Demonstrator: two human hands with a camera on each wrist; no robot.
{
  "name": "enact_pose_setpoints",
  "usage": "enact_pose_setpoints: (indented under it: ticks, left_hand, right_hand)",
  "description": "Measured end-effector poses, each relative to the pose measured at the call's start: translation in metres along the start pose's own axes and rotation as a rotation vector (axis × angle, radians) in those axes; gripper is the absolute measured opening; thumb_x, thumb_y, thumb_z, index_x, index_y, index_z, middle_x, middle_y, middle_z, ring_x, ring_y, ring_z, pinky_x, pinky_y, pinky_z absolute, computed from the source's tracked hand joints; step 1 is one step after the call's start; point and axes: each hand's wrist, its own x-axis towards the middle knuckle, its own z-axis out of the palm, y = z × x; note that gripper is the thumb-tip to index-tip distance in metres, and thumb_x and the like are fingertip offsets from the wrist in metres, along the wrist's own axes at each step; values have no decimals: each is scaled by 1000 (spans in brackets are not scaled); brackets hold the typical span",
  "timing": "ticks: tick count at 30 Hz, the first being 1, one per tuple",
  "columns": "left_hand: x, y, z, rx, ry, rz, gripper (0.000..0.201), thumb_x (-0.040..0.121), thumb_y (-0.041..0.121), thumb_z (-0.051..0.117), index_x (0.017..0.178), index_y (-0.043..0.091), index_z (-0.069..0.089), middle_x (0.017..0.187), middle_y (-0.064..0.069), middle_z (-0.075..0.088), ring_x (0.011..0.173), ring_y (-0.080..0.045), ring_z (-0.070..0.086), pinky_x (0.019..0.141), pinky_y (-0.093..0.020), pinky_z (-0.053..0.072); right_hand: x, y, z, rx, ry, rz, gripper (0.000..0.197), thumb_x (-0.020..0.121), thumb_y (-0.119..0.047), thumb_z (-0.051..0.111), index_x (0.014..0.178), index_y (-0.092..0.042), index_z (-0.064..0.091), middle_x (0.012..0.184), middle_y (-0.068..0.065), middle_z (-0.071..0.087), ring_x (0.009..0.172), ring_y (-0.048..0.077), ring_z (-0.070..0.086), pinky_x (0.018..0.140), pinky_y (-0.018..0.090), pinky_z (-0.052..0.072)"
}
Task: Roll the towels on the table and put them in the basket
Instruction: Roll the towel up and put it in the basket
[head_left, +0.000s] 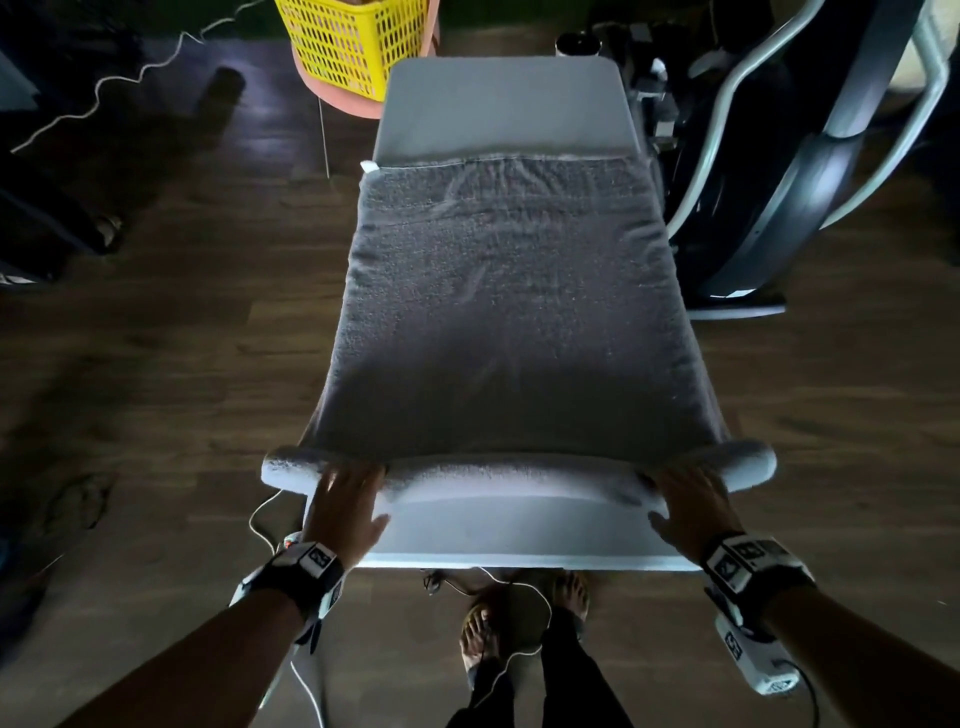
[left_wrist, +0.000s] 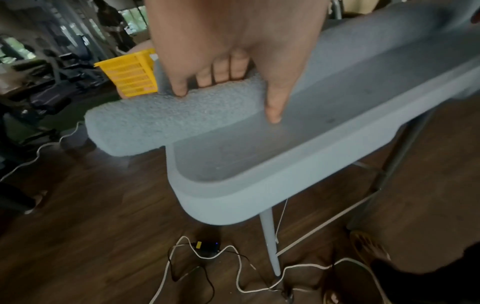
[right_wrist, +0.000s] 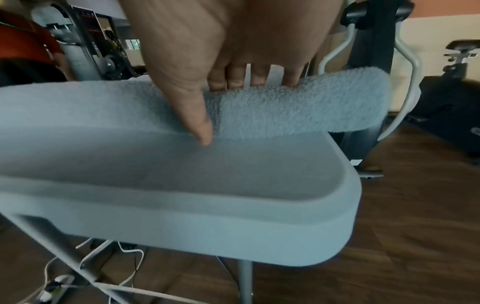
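A grey towel (head_left: 509, 312) lies spread lengthwise over the white folding table (head_left: 504, 104). Its near end is rolled into a thick tube (head_left: 519, 475) that sticks out past both table sides. My left hand (head_left: 363, 493) holds the roll near its left end, fingers curled over the top and thumb on the near side (left_wrist: 249, 88). My right hand (head_left: 670, 496) holds the right end the same way (right_wrist: 226, 113). The yellow basket (head_left: 353, 47) stands beyond the table's far left corner, on a pink seat.
Exercise machines (head_left: 810, 156) stand close along the table's right side. White and black cables (left_wrist: 233, 267) lie on the wooden floor under the table, by my sandalled feet (head_left: 519, 623). A strip of bare tabletop (right_wrist: 233, 174) lies between the roll and the near edge.
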Motion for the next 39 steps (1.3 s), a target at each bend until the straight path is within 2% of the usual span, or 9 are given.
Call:
enact_pose_setpoints:
  ticks: [4,7,10,16,22,25,29,33,39]
  left_hand:
    - [8,3,-14,7,60,-27,34,58,35,78,83,14,68,76,-3,69,72,-28,67,70,-44,51]
    - [18,-4,-12,-14,132,-39,46,82,34,46,113,6,65,104,-13,69,94,-32,67,83,-49,48]
    - [14,-14,-2,66,83,59,64,75,43,66,125,4,58,121,-13,64,112,-31,62,98,-47,34]
    - [14,-1,-28,19,-39,39,25,48,18,83,65,18,63,59,-4,64,59,-30,64,64,-38,51]
    - [28,-8,-22,99,6,28,47,86,30,53,117,-4,63,112,-19,67,103,-37,64,90,-54,49]
    - [17,-4,-19,54,-157,23,55,64,33,82,107,3,66,105,-15,69,100,-36,65,89,-48,49]
    - [32,-3,-41,56,-87,-21,28,85,34,61,102,13,68,104,-9,70,100,-31,64,85,-35,47]
    - [47,-15,-40,-60,35,22,41,92,30,54,124,4,59,122,-17,62,108,-35,61,91,-46,48]
    - [20,-4,-32,-3,-155,35,23,69,23,76,86,15,64,85,-6,69,86,-31,66,77,-39,50]
  right_hand:
    - [17,1,-12,18,-52,-11,42,80,-48,59,118,-30,60,125,-5,59,120,20,50,103,38,36]
    - [23,2,-19,101,118,33,50,92,-49,33,132,-28,53,136,-2,54,127,22,47,107,45,31]
    - [11,3,-8,68,63,21,55,89,-56,48,137,-27,48,139,-4,50,134,21,39,114,42,16]
    - [5,-1,-10,-20,-60,33,41,77,-46,58,113,-28,61,119,-4,59,119,23,50,105,38,29]
    - [17,0,-26,107,-1,72,56,93,-56,41,145,-40,29,151,-10,33,140,16,27,112,44,13]
    - [5,-7,-24,-43,-63,25,60,87,-53,54,142,-38,35,144,-12,42,135,14,35,110,40,13]
    - [18,-4,-40,-101,-80,-18,45,84,-49,47,126,-35,54,128,-11,58,123,12,48,103,35,28]
    - [29,2,-41,41,-34,72,53,96,-51,37,145,-35,31,152,-7,33,141,18,26,112,43,15]
    - [7,2,-13,-24,-46,-16,42,72,-41,69,112,-36,58,118,-1,63,119,25,53,101,38,24]
